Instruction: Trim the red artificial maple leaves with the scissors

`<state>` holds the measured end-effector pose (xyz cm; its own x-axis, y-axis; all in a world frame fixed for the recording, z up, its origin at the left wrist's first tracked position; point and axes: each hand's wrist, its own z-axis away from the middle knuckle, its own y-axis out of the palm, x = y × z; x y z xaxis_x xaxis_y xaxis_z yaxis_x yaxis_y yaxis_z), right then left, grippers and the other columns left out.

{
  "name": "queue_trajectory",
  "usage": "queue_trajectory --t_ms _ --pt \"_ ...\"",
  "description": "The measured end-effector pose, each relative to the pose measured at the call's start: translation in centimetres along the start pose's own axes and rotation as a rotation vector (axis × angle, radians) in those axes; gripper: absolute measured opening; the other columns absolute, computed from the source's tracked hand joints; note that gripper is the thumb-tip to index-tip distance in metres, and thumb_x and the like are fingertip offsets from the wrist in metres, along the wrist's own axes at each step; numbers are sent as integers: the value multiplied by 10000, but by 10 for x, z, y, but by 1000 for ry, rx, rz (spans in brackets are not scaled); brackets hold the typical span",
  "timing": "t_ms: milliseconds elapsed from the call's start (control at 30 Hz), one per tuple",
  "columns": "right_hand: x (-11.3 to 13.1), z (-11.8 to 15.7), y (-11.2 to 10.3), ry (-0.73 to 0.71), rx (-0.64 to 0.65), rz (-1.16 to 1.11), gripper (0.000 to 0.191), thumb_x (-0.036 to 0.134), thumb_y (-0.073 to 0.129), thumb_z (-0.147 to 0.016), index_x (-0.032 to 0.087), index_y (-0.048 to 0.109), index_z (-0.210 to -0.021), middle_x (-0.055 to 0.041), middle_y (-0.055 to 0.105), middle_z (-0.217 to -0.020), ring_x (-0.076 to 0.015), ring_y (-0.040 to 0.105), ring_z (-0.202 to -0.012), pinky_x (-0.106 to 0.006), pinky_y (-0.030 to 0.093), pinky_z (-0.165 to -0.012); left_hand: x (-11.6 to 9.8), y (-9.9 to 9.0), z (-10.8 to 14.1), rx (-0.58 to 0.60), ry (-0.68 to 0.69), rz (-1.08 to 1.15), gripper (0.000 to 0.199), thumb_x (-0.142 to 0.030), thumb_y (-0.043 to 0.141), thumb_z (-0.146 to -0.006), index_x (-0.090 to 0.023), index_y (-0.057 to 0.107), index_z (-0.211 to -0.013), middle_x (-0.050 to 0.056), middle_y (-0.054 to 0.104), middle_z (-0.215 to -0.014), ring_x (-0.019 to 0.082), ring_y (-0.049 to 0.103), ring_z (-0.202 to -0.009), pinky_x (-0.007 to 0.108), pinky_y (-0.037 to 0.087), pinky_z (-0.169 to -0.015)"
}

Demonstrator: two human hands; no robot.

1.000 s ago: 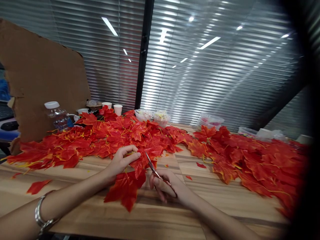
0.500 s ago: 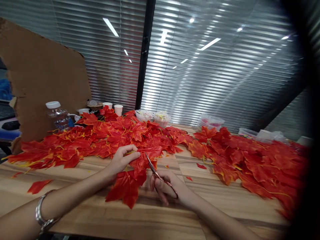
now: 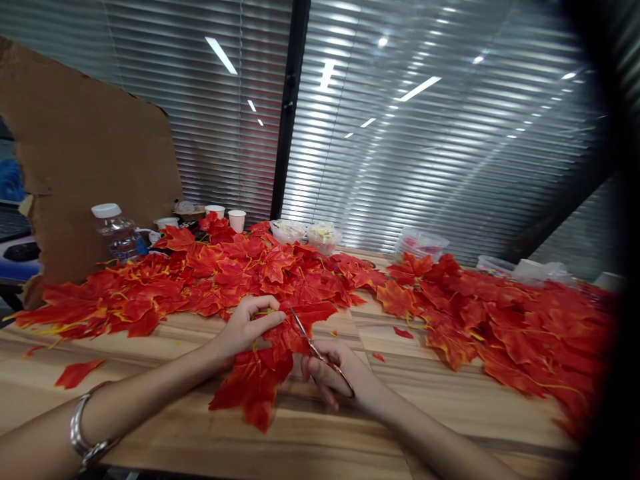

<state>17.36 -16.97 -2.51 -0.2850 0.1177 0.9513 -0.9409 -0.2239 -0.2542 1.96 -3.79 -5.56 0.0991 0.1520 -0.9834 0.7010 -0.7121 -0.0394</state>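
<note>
"What do the hands hold?"

"The left hand (image 3: 250,328) pinches a red leaf (image 3: 287,333) between thumb and fingers, above the wooden table (image 3: 320,433). The right hand (image 3: 333,373) grips scissors (image 3: 306,335), blades against the leaf."

"What is hard to make out?"

"Fingers cover part of the handles; whether the blades have parted, I cannot tell. Darkness cuts off the right-hand leaf pile (image 3: 520,320)."

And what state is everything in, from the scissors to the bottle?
Copper-coloured metal scissors: held in right hand; how far open, unclear
Red artificial maple leaf: held in left hand
Clear plastic bottle with white cap: upright, capped
Pale round paper cup: upright
Clear round plastic bowl: upright, filled
Brown cardboard sheet: standing, edge torn
</note>
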Motion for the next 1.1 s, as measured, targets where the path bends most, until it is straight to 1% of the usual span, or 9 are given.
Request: queue_trajectory --t_ms 167,267,333,433,500,600,733,933,1100 --pt "-7 0 -1 22 -12 -28 487 624 476 -750 139 505 -721 74 394 -389 -43 332 -290 -145 233 -310 -5 1 4 14 -75 71 252 -397 566 -750 -156 507 -706 -33 436 -603 99 410 -560 191 329 -512" --pt "-7 0 0 -11 -32 -19 516 653 446 -747 140 500 -731 69 401 -387 -55 361 -305 -156 257 -335 -4 4 4 35 -63 86 263 -393 581 -746 -145 523 -680 -29 459 -609 89 415 -550 184 325 -499" --pt "-5 0 1 -41 -75 -9 521 659 421 -758 144 485 -707 59 413 -391 -62 380 -326 -166 276 -359 -1 6 5 110 -56 118 246 -374 593 -745 -133 560 -706 -11 522 -656 94 452 -580 191 357 -536" --pt "-5 -1 2 -27 -122 4 509 649 416 -768 149 477 -699 54 424 -387 -68 382 -332 -172 282 -366 1 12 7 255 -78 157 228 -347 594 -752 -125 603 -805 32 611 -763 134 532 -689 239 421 -659" --pt "-6 -1 3 6 -125 12 513 658 432 -750 149 486 -725 68 404 -371 -66 363 -314 -172 272 -355 1 14 9 305 -70 132 230 -344 586 -760 -128 616 -833 49 636 -811 156 556 -745 269 432 -717" --pt "-7 -1 4 28 -127 8 535 686 451 -713 152 484 -720 85 359 -354 -58 331 -292 -169 258 -337 -1 15 12 334 -59 82 237 -348 563 -778 -140 620 -877 55 648 -859 167 569 -772 283 438 -732" --pt "-5 -1 5 21 -146 12 548 701 444 -705 155 476 -666 79 349 -343 -57 327 -289 -165 245 -324 -1 14 11 278 -58 75 245 -372 533 -797 -143 615 -828 44 633 -826 170 557 -792 278 432 -739" --pt "-6 -1 3 11 -110 -2 557 698 424 -722 146 497 -714 69 386 -356 -63 346 -295 -164 260 -327 3 13 5 150 -44 163 250 -378 520 -803 -140 595 -827 25 593 -796 156 530 -783 255 408 -725" --pt "-14 -1 4 -1 -97 12 555 684 392 -755 144 477 -660 38 442 -385 -60 374 -316 -158 260 -336 8 14 5 180 -37 163 243 -376 539 -791 -137 571 -759 15 553 -731 134 495 -701 244 395 -666"
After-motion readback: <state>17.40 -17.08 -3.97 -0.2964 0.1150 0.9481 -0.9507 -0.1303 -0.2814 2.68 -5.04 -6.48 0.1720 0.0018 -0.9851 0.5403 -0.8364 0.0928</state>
